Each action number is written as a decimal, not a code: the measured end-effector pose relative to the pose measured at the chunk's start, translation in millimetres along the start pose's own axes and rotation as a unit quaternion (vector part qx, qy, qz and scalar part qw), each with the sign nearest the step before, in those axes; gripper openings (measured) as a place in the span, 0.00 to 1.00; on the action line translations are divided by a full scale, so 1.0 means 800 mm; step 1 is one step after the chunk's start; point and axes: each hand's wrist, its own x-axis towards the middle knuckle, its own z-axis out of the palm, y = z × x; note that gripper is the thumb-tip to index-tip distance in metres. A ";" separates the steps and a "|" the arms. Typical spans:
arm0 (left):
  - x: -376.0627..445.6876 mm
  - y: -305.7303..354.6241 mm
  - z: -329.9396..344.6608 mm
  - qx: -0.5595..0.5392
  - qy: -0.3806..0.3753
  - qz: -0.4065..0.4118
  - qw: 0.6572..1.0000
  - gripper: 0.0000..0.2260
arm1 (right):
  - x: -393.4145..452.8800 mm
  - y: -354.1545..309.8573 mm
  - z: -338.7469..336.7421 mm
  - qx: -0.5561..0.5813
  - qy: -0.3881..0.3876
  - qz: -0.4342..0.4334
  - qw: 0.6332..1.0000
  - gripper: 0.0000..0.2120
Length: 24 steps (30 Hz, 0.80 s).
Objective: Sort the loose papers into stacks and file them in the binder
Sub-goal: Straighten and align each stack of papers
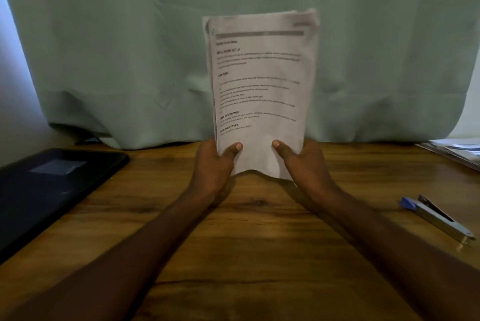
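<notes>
Both forearms bare, no sleeves; left hand [215, 164], right hand [305, 162] ungloved.

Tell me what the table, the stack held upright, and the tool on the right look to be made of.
Table: wood or a wood-look laminate, brown with dark grain streaks and a slight sheen; which one is unclear.
Stack of papers: thin printed white paper, bottom edge buckled between the left hand and right hand.
Tool, likely a stapler: grey metal-looking body and a blue, probably plastic end.

Printed paper stack [259, 87] upright, gripped at bottom — dark binder [46, 190] flat, closed.
</notes>
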 end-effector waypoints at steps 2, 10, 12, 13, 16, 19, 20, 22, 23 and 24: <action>-0.001 0.000 0.001 0.024 -0.008 -0.007 1.000 0.20 | -0.001 0.003 -0.001 -0.028 -0.006 0.009 1.000 0.20; 0.004 -0.006 -0.008 0.042 -0.019 -0.045 0.998 0.21 | 0.001 0.010 -0.002 -0.075 -0.026 0.019 0.997 0.25; 0.005 -0.009 -0.008 0.048 -0.012 -0.043 0.998 0.22 | -0.001 0.011 -0.001 -0.065 -0.026 0.019 0.997 0.25; 0.006 -0.009 -0.008 0.051 -0.014 -0.043 0.998 0.22 | -0.002 0.009 -0.001 -0.072 -0.024 0.022 0.997 0.25; 0.006 -0.011 -0.008 0.092 -0.032 -0.050 0.994 0.25 | -0.001 0.012 -0.006 -0.102 -0.030 0.044 0.993 0.25; 0.007 -0.014 -0.010 0.096 -0.038 -0.056 0.993 0.25 | -0.001 0.011 -0.008 -0.112 -0.036 0.044 0.992 0.23; 0.008 -0.015 -0.011 0.101 -0.042 -0.064 0.992 0.26 | 0.000 0.012 -0.008 -0.118 -0.040 0.049 0.991 0.24; 0.010 -0.016 -0.011 0.102 -0.044 -0.076 0.991 0.26 | 0.001 0.012 -0.008 -0.117 -0.046 0.065 0.990 0.26; 0.010 -0.015 -0.010 0.092 -0.042 -0.080 0.992 0.25 | 0.002 0.011 -0.008 -0.105 -0.048 0.074 0.991 0.26; 0.010 -0.013 -0.010 0.079 -0.040 -0.078 0.993 0.25 | 0.003 0.010 -0.009 -0.088 -0.051 0.077 0.992 0.26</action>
